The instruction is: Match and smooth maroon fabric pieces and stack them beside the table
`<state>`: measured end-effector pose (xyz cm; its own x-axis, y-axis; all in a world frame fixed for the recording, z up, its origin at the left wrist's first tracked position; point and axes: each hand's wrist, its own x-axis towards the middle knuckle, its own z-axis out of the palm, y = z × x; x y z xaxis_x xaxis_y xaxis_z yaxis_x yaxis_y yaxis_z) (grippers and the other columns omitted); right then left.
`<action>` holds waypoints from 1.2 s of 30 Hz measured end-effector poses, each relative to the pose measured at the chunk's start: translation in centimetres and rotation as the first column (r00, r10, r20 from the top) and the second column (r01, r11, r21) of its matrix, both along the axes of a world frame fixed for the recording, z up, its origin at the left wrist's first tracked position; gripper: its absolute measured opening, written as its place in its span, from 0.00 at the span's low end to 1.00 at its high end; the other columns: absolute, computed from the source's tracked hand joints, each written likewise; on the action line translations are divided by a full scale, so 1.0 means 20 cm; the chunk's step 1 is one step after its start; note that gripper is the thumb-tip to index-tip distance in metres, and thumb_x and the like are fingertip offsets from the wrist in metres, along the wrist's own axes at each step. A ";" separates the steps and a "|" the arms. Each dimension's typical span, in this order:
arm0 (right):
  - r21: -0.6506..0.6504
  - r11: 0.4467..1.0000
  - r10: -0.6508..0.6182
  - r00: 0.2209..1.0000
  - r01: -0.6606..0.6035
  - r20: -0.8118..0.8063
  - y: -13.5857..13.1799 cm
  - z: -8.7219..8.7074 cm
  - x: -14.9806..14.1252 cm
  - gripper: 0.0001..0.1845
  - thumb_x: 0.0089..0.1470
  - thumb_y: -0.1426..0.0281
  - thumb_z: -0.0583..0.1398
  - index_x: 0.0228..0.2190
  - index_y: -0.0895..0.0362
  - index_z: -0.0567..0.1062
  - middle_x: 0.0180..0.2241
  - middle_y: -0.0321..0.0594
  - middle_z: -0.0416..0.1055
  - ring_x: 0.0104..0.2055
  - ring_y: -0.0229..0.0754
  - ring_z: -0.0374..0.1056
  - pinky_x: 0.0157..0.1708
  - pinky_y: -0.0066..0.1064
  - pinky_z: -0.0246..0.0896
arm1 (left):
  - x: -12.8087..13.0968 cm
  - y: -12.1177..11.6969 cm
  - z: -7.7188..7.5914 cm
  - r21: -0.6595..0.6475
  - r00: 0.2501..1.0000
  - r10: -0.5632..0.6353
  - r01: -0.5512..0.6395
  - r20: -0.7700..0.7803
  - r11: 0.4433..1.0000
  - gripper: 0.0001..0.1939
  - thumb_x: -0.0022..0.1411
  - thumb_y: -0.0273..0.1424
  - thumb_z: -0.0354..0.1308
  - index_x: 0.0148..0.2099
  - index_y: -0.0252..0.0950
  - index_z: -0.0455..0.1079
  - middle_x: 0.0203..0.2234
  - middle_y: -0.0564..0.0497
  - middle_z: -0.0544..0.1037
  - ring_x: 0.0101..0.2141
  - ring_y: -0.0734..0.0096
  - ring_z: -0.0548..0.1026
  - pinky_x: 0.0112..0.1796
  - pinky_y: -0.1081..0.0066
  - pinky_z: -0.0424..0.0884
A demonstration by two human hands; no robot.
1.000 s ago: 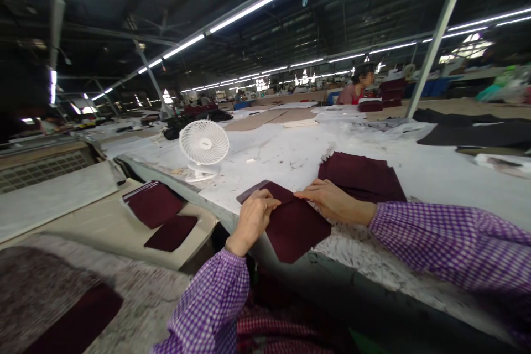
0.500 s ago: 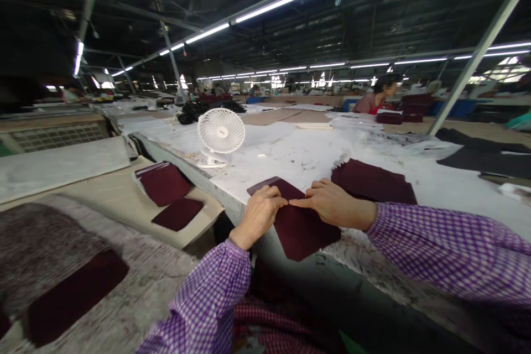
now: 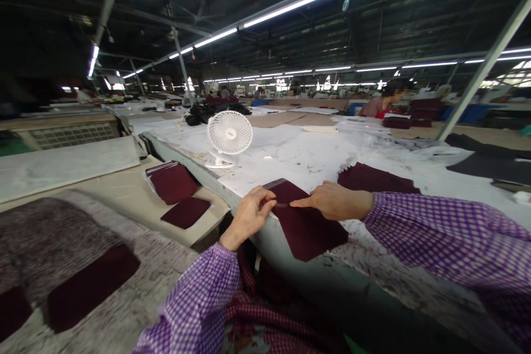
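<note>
A maroon fabric panel [image 3: 309, 229] with cut corners lies on the white-covered table, its near end hanging over the edge. At its left side my left hand [image 3: 251, 214] is closed, thumb and forefinger pinching one end of a thin, faintly shiny strip [image 3: 282, 205]. What the strip is made of cannot be told. My right hand [image 3: 334, 200] presses its outstretched index fingertip on the panel at the strip's other end; its remaining fingers are curled and hold nothing visible. Just behind the right hand sits a stack of maroon pieces [image 3: 375, 178] with jagged edges.
A white fan [image 3: 229, 133] stands on the table's left part. On the lower beige surface at left are a maroon stack [image 3: 172, 181] and a loose maroon piece [image 3: 186, 212]. Another maroon panel [image 3: 93, 287] lies at lower left. A person [image 3: 375, 106] is farther back.
My left hand has drawn away to the left from the right fingertip, and the thin strip now shows between them. The right index finger still rests on the panel. The view has shifted slightly.
</note>
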<state>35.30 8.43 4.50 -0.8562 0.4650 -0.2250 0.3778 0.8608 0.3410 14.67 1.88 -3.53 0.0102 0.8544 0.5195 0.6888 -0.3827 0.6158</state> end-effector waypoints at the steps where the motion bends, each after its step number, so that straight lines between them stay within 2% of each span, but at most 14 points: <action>1: 0.000 1.000 0.001 1.000 -0.001 0.000 0.00 0.00 0.00 0.38 0.48 0.83 0.51 0.58 0.46 0.62 0.33 0.46 0.75 0.34 0.46 0.70 0.31 0.33 0.57 | 0.02 0.01 0.01 -0.020 0.999 0.013 -0.014 -0.033 1.000 0.07 0.59 0.31 0.55 0.39 0.36 0.71 0.32 0.50 0.72 0.35 0.68 0.70 0.36 0.70 0.66; 5: -0.016 0.999 -0.028 1.000 0.027 -0.009 0.02 0.00 0.02 0.35 0.50 0.82 0.50 0.59 0.49 0.62 0.33 0.47 0.75 0.33 0.45 0.71 0.31 0.31 0.59 | 0.07 0.04 0.02 -0.035 0.981 0.061 -0.068 -0.182 0.997 0.05 0.57 0.24 0.55 0.32 0.37 0.73 0.32 0.51 0.73 0.37 0.67 0.70 0.39 0.68 0.65; 9: -0.047 0.997 -0.058 0.997 0.055 -0.056 0.05 0.00 0.05 0.31 0.53 0.79 0.51 0.57 0.50 0.64 0.37 0.47 0.75 0.37 0.46 0.71 0.34 0.33 0.61 | 0.07 0.04 -0.01 0.042 0.967 0.050 -0.041 -0.249 0.998 0.08 0.59 0.24 0.53 0.32 0.37 0.72 0.32 0.51 0.73 0.37 0.67 0.69 0.41 0.68 0.65; 12: -0.123 0.986 -0.130 0.977 0.111 -0.166 0.10 0.00 0.08 0.24 0.56 0.75 0.51 0.53 0.49 0.69 0.40 0.44 0.75 0.41 0.46 0.71 0.38 0.32 0.63 | 0.06 0.03 -0.03 0.085 0.945 0.064 -0.038 -0.321 0.996 0.09 0.61 0.25 0.51 0.34 0.37 0.72 0.32 0.51 0.73 0.37 0.67 0.69 0.41 0.67 0.65; 14: -0.109 0.984 -0.165 0.943 0.139 -0.290 0.13 -0.01 0.09 0.21 0.57 0.74 0.51 0.49 0.52 0.73 0.42 0.43 0.74 0.43 0.45 0.70 0.41 0.33 0.63 | 0.07 0.03 -0.03 0.097 0.925 0.081 -0.048 -0.371 0.994 0.09 0.62 0.25 0.50 0.35 0.37 0.72 0.33 0.51 0.73 0.38 0.67 0.68 0.41 0.67 0.64; 16: -0.035 0.994 -0.110 0.902 0.104 -0.417 0.14 -0.03 0.08 0.19 0.56 0.76 0.51 0.45 0.55 0.76 0.44 0.44 0.73 0.45 0.46 0.68 0.45 0.34 0.62 | 0.08 0.02 -0.03 0.097 0.909 0.095 -0.061 -0.405 0.993 0.10 0.63 0.25 0.49 0.35 0.37 0.71 0.33 0.51 0.73 0.38 0.67 0.68 0.41 0.67 0.64; 18: 0.008 1.000 -0.006 0.858 0.012 -0.514 0.13 -0.06 0.07 0.18 0.55 0.78 0.51 0.41 0.57 0.77 0.43 0.45 0.72 0.45 0.45 0.67 0.46 0.34 0.61 | 0.08 0.02 -0.02 0.092 0.898 0.109 -0.077 -0.426 0.993 0.10 0.63 0.25 0.49 0.35 0.37 0.71 0.33 0.51 0.72 0.37 0.67 0.68 0.41 0.67 0.64; 21: -0.073 0.984 0.087 0.798 -0.161 -0.596 0.09 -0.10 0.04 0.19 0.56 0.78 0.49 0.43 0.58 0.76 0.42 0.45 0.71 0.42 0.41 0.67 0.43 0.32 0.63 | 0.09 0.01 -0.01 0.092 0.877 0.126 -0.094 -0.464 0.991 0.10 0.64 0.26 0.48 0.35 0.37 0.71 0.33 0.51 0.72 0.37 0.67 0.68 0.40 0.67 0.64; 24: -0.170 0.948 0.117 0.790 -0.270 -0.602 0.08 -0.16 0.02 0.20 0.58 0.77 0.48 0.47 0.59 0.73 0.43 0.46 0.70 0.43 0.41 0.66 0.45 0.33 0.63 | 0.09 0.01 0.00 0.109 0.856 0.135 -0.092 -0.500 0.990 0.10 0.65 0.27 0.48 0.36 0.36 0.71 0.32 0.50 0.71 0.37 0.67 0.68 0.40 0.67 0.63; 29: -0.199 0.954 0.071 0.812 -0.226 -0.580 0.10 -0.25 0.00 0.20 0.56 0.78 0.49 0.47 0.61 0.73 0.41 0.48 0.70 0.43 0.43 0.66 0.45 0.36 0.63 | 0.08 0.01 -0.01 0.148 0.847 0.133 -0.065 -0.514 0.987 0.11 0.65 0.26 0.46 0.36 0.36 0.71 0.31 0.50 0.71 0.36 0.67 0.67 0.39 0.67 0.63; 36: -0.210 0.952 0.078 0.844 -0.221 -0.531 0.07 -0.22 -0.01 0.22 0.53 0.82 0.49 0.46 0.63 0.73 0.40 0.49 0.68 0.43 0.44 0.64 0.44 0.36 0.62 | 0.07 0.00 -0.05 0.256 0.786 0.179 -0.027 -0.592 0.966 0.11 0.65 0.25 0.46 0.37 0.35 0.70 0.31 0.49 0.70 0.36 0.65 0.65 0.37 0.65 0.61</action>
<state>35.13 9.84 0.12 -0.9353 0.3095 0.1717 0.2957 0.9499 -0.1014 16.09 1.97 -4.52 0.3061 0.7311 0.6097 0.9319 -0.3609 -0.0351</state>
